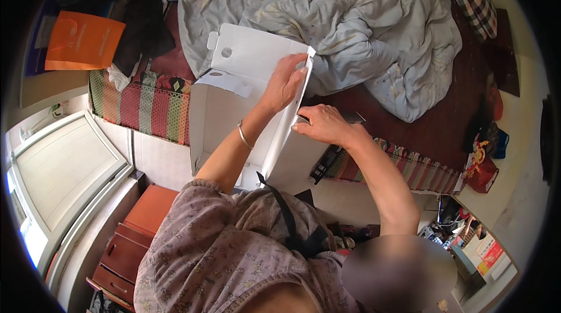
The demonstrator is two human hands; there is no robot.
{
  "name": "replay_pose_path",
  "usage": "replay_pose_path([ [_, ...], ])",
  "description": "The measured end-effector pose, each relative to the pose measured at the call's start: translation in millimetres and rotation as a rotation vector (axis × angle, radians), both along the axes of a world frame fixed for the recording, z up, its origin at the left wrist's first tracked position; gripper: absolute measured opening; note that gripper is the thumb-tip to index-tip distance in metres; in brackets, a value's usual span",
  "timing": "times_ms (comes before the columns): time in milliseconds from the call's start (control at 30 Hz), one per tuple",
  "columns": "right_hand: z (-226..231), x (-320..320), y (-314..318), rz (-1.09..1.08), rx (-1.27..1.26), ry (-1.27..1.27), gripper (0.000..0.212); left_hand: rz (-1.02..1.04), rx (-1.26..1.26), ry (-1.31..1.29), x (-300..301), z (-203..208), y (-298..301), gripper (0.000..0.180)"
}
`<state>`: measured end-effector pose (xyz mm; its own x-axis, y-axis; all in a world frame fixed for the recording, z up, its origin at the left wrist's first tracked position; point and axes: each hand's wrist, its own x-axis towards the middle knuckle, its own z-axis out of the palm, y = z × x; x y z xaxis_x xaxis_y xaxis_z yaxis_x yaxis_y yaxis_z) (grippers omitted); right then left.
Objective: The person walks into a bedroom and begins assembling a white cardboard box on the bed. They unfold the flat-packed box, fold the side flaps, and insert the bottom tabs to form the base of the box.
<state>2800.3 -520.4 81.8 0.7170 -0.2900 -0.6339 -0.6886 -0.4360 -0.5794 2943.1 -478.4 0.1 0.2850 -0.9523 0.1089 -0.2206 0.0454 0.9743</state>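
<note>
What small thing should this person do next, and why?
Perhaps slide the right hand slightly along the right edge of the white box while the left hand steadies it: both hands are at that edge, and the box is open.

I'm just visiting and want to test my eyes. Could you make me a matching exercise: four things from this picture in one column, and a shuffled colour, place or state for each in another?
1. Cardboard box
2. Shopping bag
3. Quilt
4. Bangle

A. Bright orange
B. Around the left wrist
C. Open, with the left hand on its edge
D. Pale and crumpled

Pairs: 1-C, 2-A, 3-D, 4-B
</note>
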Motion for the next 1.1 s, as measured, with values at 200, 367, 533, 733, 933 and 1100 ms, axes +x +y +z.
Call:
replay_pose_path([
  [200,-14,-12,-3,-0.080,-0.075,0.033,0.034,-0.260,-0.279,-0.555,0,44,3,0.040],
  [367,-9,-18,-2,-0.051,-0.070,0.248,0.039,-0.868,0.084,-0.731,-5,37,0,0.038],
  [533,-8,-59,-32,-0.022,0.230,0.280,0.043,-1.096,0.217,-0.882,-17,40,-18,0.027],
  [733,-3,-91,-24,-0.040,0.009,0.313,0.043,-1.239,0.371,-0.940,-14,34,-39,0.017],
  [933,5,-92,-1,-0.118,-0.161,0.307,0.033,-1.051,0.104,-0.679,-12,-24,-11,0.002],
  [1100,14,-101,19,-0.174,-0.305,0.333,0.034,-0.905,-0.014,-0.638,-21,-38,-1,0.004],
])
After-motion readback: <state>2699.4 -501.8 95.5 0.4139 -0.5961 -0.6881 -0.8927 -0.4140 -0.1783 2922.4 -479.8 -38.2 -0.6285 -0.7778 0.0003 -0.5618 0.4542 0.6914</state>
